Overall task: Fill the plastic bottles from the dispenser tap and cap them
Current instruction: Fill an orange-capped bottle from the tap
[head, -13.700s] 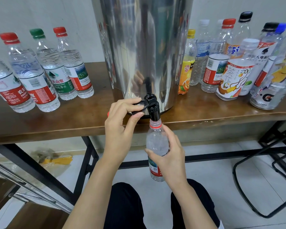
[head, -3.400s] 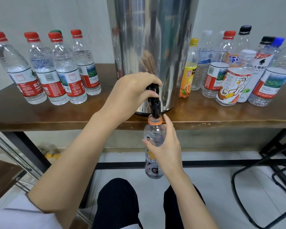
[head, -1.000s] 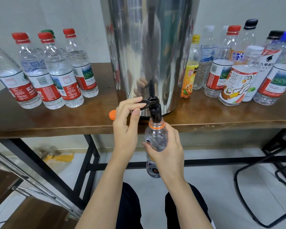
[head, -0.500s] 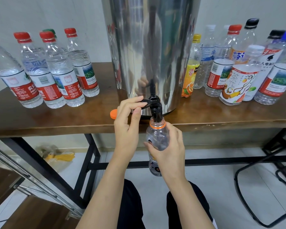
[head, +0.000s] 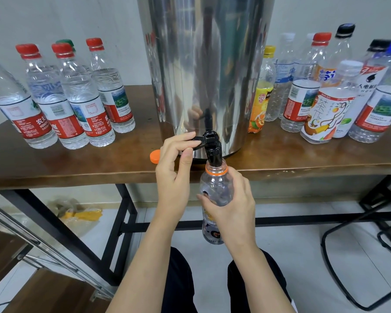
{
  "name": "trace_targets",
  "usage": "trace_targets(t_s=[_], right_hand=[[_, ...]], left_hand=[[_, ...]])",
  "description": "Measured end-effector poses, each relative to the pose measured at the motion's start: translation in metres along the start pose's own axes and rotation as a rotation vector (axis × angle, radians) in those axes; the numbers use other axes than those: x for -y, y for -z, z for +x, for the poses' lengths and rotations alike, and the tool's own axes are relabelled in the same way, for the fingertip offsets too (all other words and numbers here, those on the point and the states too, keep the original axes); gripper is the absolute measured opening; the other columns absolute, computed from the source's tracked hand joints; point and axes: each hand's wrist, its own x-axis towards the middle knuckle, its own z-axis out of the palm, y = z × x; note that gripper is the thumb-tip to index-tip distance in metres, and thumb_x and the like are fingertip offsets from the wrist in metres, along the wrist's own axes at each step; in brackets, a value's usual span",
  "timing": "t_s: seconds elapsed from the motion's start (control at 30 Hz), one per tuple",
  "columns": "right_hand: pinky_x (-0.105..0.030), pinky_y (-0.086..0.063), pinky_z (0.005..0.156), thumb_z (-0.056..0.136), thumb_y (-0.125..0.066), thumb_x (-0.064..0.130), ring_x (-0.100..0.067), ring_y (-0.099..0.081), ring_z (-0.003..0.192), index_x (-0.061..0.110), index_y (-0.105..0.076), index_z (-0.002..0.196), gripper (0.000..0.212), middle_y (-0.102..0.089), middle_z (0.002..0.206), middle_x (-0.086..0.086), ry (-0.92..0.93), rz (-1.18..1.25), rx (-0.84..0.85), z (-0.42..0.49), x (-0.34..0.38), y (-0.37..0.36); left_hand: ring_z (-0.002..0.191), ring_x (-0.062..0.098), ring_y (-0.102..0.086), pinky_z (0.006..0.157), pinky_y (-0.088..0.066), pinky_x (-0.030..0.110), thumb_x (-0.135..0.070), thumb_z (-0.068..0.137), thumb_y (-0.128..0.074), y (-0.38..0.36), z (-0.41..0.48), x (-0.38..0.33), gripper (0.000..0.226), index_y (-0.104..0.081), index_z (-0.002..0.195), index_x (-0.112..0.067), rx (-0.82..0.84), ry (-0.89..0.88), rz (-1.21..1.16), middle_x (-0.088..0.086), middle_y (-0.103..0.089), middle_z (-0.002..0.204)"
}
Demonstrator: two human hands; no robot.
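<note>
Your left grip (head: 174, 170) pinches the tap lever (head: 198, 138); your right grip (head: 233, 208) curls round the bottle (head: 212, 184), its mouth under the spout (head: 215, 154); orange cap (head: 155, 156) lies on the tabletop (head: 77, 163).

The left hand (head: 175, 168) was raised to the tap lever (head: 195, 139), which was pinched between the fingers laid over its top and the thumb set upright beneath it; the wrist was held nearly straight; the bare left forearm was seen rising from the lower edge of the view. The right hand (head: 233, 206) was wrapped round the bottle (head: 213, 184) below its neck, with its back turned toward the camera and the thumb laid across the near side; the bare right forearm was angled up from the lower right, close beside the left.
</note>
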Motion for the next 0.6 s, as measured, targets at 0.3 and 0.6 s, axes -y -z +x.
trace_targets(t_s=[0.3,0.6], right_hand=[[0.002,-0.039,0.081,0.068,-0.089,0.030,0.005,-0.051,0.106,0.033,-0.050,0.132,0.074,-0.052,0.124,0.012,0.008,0.018,-0.021,-0.0021,0.0003,-0.0016],[0.001,-0.040,0.078,0.069,-0.088,0.030,0.011,-0.049,0.107,0.034,-0.049,0.133,0.075,-0.051,0.125,0.014,-0.003,-0.005,-0.009,-0.0034,-0.0027,-0.0012]], left_hand=[[0.119,0.013,-0.056,0.106,-0.041,0.032,-0.002,0.101,-0.046,-0.0014,-0.0003,-0.0001,0.023,-0.065,0.104,-0.016,-0.009,0.009,0.014,-0.002,-0.061,0.119],[0.119,0.012,-0.056,0.106,-0.040,0.028,-0.001,0.101,-0.046,-0.0019,0.0000,0.0004,0.024,-0.064,0.105,-0.016,-0.015,-0.001,0.015,-0.003,-0.061,0.119]])
